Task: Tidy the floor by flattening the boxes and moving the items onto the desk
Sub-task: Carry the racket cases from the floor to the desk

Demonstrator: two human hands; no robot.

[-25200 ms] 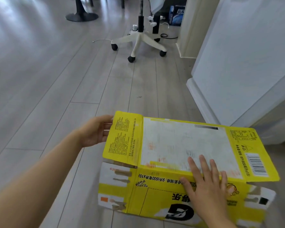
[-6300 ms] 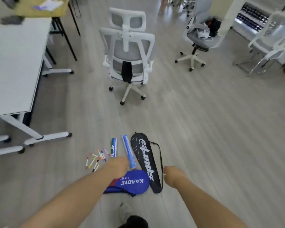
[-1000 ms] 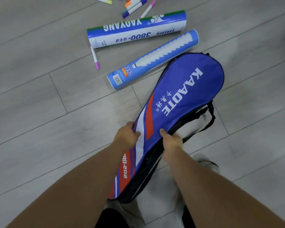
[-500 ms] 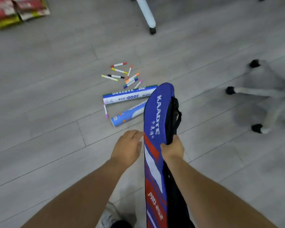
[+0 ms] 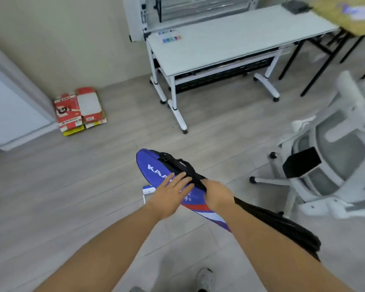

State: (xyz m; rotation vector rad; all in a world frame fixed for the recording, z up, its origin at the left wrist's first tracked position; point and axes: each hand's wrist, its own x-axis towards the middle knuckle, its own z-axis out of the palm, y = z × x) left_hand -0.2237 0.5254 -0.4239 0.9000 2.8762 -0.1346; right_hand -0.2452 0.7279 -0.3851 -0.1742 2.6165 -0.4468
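A blue KAAOTE racket bag (image 5: 154, 167) with red and white stripes is lifted off the floor in front of me, its rounded end pointing up left. My right hand (image 5: 216, 194) is shut on its black edge and strap. My left hand (image 5: 170, 193) lies flat on the bag's blue face, fingers spread. The end of a blue shuttlecock tube (image 5: 148, 189) shows on the floor just under my left hand. Flattened red and yellow boxes (image 5: 78, 111) lie stacked on the floor by the wall at left. The white desk (image 5: 230, 43) stands ahead.
A white mesh office chair (image 5: 329, 169) stands close on the right, its wheeled base near the bag. A colour set (image 5: 170, 36) lies on the desk's far left corner. A white panel (image 5: 11, 110) juts in at left. A yellow table (image 5: 350, 15) sits far right.
I have turned and risen from looking at the floor items toward the desk. The bag has swung from upright to slanting, still in my right hand; my left hand has moved onto its face.
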